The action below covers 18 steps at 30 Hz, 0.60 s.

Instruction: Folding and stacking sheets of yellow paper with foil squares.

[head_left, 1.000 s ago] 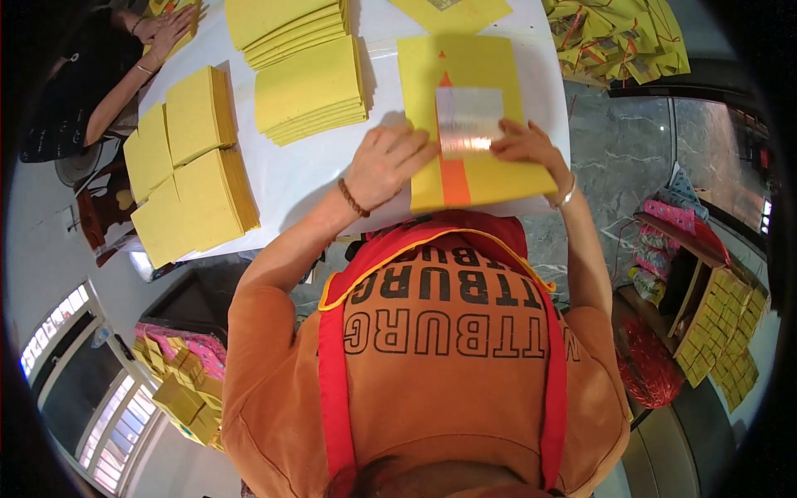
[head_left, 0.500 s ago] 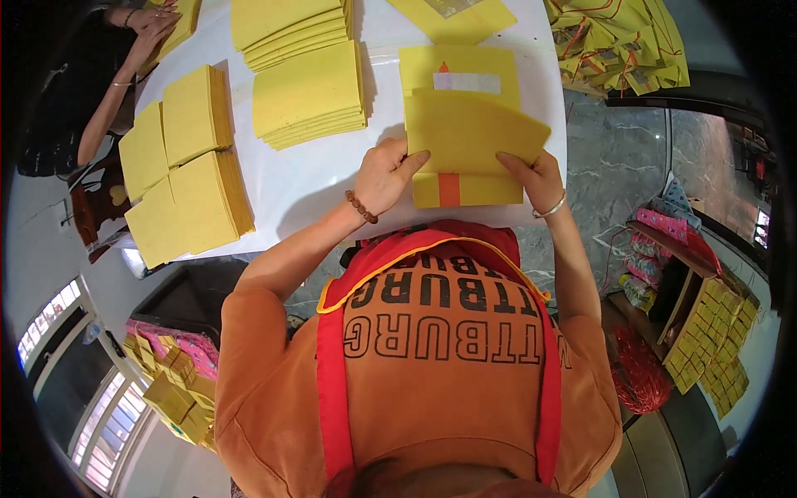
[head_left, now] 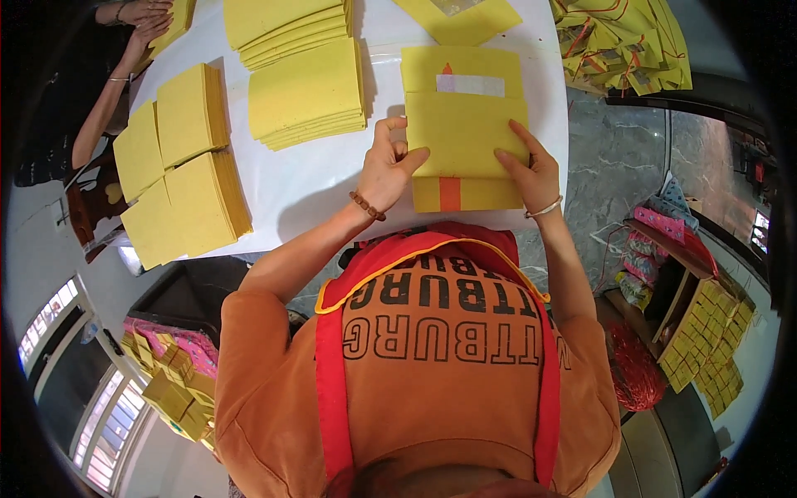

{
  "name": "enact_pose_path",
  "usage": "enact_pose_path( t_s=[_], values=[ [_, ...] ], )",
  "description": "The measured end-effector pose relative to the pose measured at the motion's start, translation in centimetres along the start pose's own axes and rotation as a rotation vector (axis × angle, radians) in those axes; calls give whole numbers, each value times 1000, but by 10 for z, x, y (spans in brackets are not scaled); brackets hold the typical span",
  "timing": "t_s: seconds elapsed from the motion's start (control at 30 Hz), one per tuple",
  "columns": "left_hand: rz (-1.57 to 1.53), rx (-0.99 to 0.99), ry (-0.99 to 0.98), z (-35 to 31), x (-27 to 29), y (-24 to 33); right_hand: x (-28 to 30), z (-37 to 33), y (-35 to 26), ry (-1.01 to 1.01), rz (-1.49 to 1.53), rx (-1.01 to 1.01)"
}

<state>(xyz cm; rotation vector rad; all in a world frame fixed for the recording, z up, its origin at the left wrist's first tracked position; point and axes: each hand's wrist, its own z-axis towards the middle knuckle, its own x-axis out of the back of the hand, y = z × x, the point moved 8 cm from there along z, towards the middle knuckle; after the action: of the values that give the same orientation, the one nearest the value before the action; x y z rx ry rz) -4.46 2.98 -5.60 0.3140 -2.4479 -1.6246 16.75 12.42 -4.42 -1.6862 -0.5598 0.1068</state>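
Observation:
A yellow folded paper (head_left: pixel 465 124) lies on the white-covered table in front of me, its folded panel nearly flat. Near its far edge a whitish strip (head_left: pixel 481 85) shows beside a small orange mark, and an orange band (head_left: pixel 449 194) crosses its near part. My left hand (head_left: pixel 386 168) is at the paper's left edge, thumb on top and the other fingers curled beside it. At the right edge, my right hand (head_left: pixel 538 173) has its thumb on the panel and its index finger along the side. Both hands appear closed on the edges.
Stacks of yellow paper stand left of my work on the table (head_left: pixel 320 191): a middle stack (head_left: pixel 307 87) and a left group (head_left: pixel 195 116). Another yellow piece (head_left: pixel 457 21) lies beyond. A co-worker's hands (head_left: pixel 149 21) rest on paper at far left. Yellow bundles (head_left: pixel 627 41) sit at far right.
The yellow panel between my hands has come down flatter and squarer over the paper. My left index finger has lifted away from the edge, and my right index finger now stretches along the side.

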Motion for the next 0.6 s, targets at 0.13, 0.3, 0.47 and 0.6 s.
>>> enact_pose_path(
  t_s=[0.13,0.3,0.47,0.6],
  values=[
    [-10,-9,12,-3,1,5,-2,2,-3,-24,-48,-44],
    [387,-311,127,-9,9,50,-2,4,-3,-43,-38,-51],
    [945,-874,64,-33,-47,112,-1,3,-4,-24,-43,-31],
    [1068,-903,-119,-15,-86,76,0,4,-10,-10,-153,40]
  ],
)
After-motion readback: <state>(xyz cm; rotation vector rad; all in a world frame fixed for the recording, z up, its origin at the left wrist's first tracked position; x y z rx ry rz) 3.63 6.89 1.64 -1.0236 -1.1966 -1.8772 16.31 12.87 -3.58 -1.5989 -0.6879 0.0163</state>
